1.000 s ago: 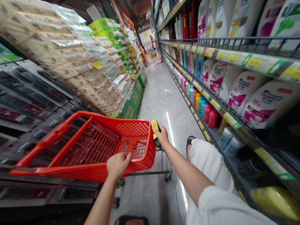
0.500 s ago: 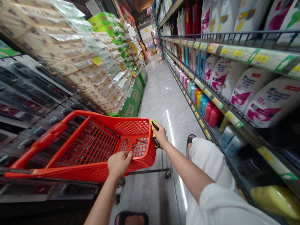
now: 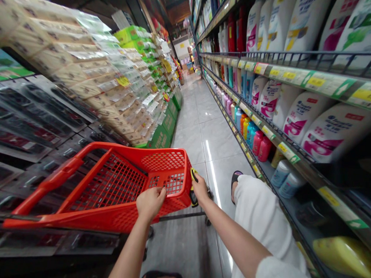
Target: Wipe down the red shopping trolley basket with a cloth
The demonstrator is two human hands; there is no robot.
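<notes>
At the centre of the frame, our left hand (image 3: 151, 202) is curled closed at the near rim of a red shopping cart (image 3: 103, 218); we cannot tell whether its fingers pinch the rim itself or something thin. Our right hand (image 3: 201, 187), just right of centre, grips what looks like a yellow-and-black tape measure (image 3: 193, 178), partly hidden by the fingers, right beside the end of the basket. The cart lies across the left and centre of the frame, its handle towards the lower left. Beneath it runs a grey tiled floor (image 3: 201, 103). Beige packs (image 3: 99, 77) rise in stacks at upper left, above dark packaged goods (image 3: 37, 113). White shampoo bottles (image 3: 327, 131) line the shelves on the right, with pink bottles (image 3: 261, 146) lower down and a yellow bottle (image 3: 341, 252) lying at lower right.
</notes>
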